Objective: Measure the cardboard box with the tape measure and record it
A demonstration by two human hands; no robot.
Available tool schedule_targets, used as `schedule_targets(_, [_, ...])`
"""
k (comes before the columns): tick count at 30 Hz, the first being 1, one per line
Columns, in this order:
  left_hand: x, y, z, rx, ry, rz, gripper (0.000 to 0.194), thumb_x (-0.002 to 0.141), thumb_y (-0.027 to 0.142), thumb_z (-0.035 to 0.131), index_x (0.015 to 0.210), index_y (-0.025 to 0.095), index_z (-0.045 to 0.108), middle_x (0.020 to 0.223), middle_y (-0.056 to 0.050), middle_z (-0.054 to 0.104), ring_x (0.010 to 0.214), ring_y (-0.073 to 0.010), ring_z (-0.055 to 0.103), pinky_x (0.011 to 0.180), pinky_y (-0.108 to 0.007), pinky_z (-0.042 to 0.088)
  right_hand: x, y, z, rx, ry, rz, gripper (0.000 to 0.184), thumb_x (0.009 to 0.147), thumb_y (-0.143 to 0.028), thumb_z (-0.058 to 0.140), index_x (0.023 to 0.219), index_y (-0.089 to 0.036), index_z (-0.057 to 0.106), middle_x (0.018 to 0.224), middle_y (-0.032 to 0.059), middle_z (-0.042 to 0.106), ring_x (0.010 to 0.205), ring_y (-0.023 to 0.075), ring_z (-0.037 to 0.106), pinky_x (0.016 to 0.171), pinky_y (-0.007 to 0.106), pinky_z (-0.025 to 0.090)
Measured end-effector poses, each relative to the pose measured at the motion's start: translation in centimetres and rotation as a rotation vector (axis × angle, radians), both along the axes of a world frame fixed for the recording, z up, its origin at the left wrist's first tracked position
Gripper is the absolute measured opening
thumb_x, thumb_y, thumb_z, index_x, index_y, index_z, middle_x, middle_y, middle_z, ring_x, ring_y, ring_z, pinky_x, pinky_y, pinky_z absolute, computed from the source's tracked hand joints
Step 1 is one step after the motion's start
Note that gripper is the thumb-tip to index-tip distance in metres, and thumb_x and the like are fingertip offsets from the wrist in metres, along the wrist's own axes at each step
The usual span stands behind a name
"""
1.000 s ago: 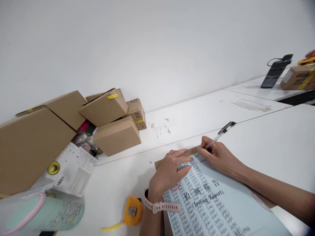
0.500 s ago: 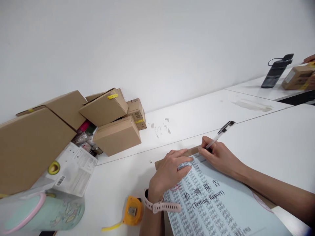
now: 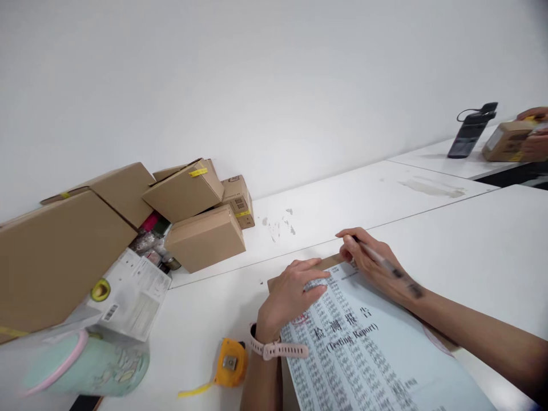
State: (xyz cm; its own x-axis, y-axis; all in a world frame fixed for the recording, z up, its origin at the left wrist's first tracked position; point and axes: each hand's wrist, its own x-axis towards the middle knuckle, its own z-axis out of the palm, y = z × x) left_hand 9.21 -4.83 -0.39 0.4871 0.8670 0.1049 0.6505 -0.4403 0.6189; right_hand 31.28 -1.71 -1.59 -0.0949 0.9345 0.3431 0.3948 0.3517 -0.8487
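Right hand (image 3: 373, 273) grips the pen (image 3: 384, 262); left hand (image 3: 291, 292), fingers loosely spread, rests at the board (image 3: 333, 262)'s far left corner. Too light a press could skew the paper (image 3: 411, 342).

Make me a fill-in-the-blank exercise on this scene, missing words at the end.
1. The right grip holds a ____.
2. The left grip rests on the paper, whose English title reads "Testing ____".
3. The orange tape measure has a ____ blade sticking out.
4. The wrist strap next to the left grip is ____ in colour.

Missing words: pen; Report; yellow; pink.
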Motion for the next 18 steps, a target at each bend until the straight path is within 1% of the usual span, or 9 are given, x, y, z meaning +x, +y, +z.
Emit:
schedule_targets(2, [0.0, -0.1, 0.2, -0.013, -0.016, 0.01, 0.035, 0.094, 0.032, 0.06, 0.128, 0.032, 0.069, 0.15, -0.001, 0.055, 0.138, -0.0261, 0.049, 0.115, -0.045, 0.039, 0.1, 0.2, 0.3, 0.022, -0.024, 0.002, 0.032, 0.101, -0.052, 0.039, 0.106, -0.027, 0.058, 0.079, 0.0007, 0.066, 0.067, 0.0182, 0.058, 0.066, 0.033, 0.045])
schedule_targets(5, [-0.1, -0.2, 0.7, -0.048, -0.044, 0.026, 0.053, 0.092, 0.037, 0.062, 0.144, 0.032, 0.054, 0.152, -0.002, 0.053, 0.139, -0.0282, 0.047, 0.114, -0.047, 0.038, 0.8, -0.1, 1.5, 0.03, -0.097, -0.038, 0.027, 0.098, -0.051, 0.045, 0.094, -0.027, 0.057, 0.084, 0.0016, 0.069, 0.071, 0.0195, 0.061, 0.07, 0.035, 0.046])
schedule_targets(7, [-0.2, -0.2, 0.8, -0.076, -0.046, 0.061, 0.064, 0.09, 0.041, 0.065, 0.15, 0.032, 0.045, 0.151, -0.003, 0.053, 0.139, -0.03, 0.048, 0.114, -0.047, 0.038, 1.8, -1.1, 2.3, -0.01, -0.162, -0.038, 0.027, 0.096, -0.052, 0.048, 0.093, -0.027, 0.057, 0.087, 0.0019, 0.069, 0.072, 0.0204, 0.061, 0.069, 0.035, 0.047])
schedule_targets(9, [-0.2, -0.1, 0.7, -0.087, -0.032, 0.103, 0.068, 0.088, 0.043, 0.067, 0.151, 0.032, 0.043, 0.147, -0.005, 0.056, 0.135, -0.0308, 0.051, 0.112, -0.046, 0.04, 3.2, -2.6, 2.7, -0.074, -0.238, -0.01, 0.031, 0.094, -0.058, 0.05, 0.101, -0.028, 0.058, 0.096, 0.0039, 0.07, 0.079, 0.023, 0.064, 0.071, 0.037, 0.049])
schedule_targets(11, [0.0, 0.4, 0.3, -0.076, -0.015, 0.142, 0.067, 0.088, 0.042, 0.066, 0.15, 0.031, 0.044, 0.139, -0.006, 0.062, 0.129, -0.0298, 0.056, 0.107, -0.043, 0.044, 4.7, -4.3, 2.3, -0.131, -0.309, 0.021, 0.042, 0.09, -0.064, 0.053, 0.11, -0.028, 0.058, 0.106, 0.0069, 0.07, 0.089, 0.0264, 0.066, 0.076, 0.04, 0.05])
schedule_targets(14, [0.7, 1.5, -0.2, -0.033, 0.027, 0.215, 0.06, 0.09, 0.042, 0.062, 0.146, 0.026, 0.049, 0.125, -0.009, 0.067, 0.117, -0.0294, 0.063, 0.101, -0.043, 0.049, 6.4, -6.4, 0.6, -0.17, -0.389, 0.051, 0.055, 0.083, -0.07, 0.059, 0.115, -0.026, 0.055, 0.114, 0.0113, 0.069, 0.095, 0.03, 0.066, 0.077, 0.041, 0.051])
schedule_targets(16, [1.2, 2.1, 0.0, 0.012, 0.061, 0.261, 0.056, 0.09, 0.043, 0.062, 0.141, 0.023, 0.055, 0.118, -0.011, 0.068, 0.112, -0.0316, 0.065, 0.1, -0.047, 0.049, 6.9, -7.1, -0.5, -0.177, -0.418, 0.032, 0.059, 0.079, -0.072, 0.061, 0.115, -0.026, 0.054, 0.116, 0.0125, 0.068, 0.095, 0.0313, 0.066, 0.075, 0.041, 0.051])
schedule_targets(18, [1.6, 2.0, 1.0, 0.078, 0.083, 0.3, 0.054, 0.087, 0.04, 0.066, 0.137, 0.019, 0.058, 0.121, -0.014, 0.067, 0.118, -0.0349, 0.061, 0.105, -0.052, 0.044, 7.1, -7.5, -1.2, -0.2, -0.425, -0.009, 0.057, 0.078, -0.072, 0.061, 0.111, -0.026, 0.052, 0.108, 0.0108, 0.07, 0.087, 0.0304, 0.067, 0.072, 0.041, 0.05])
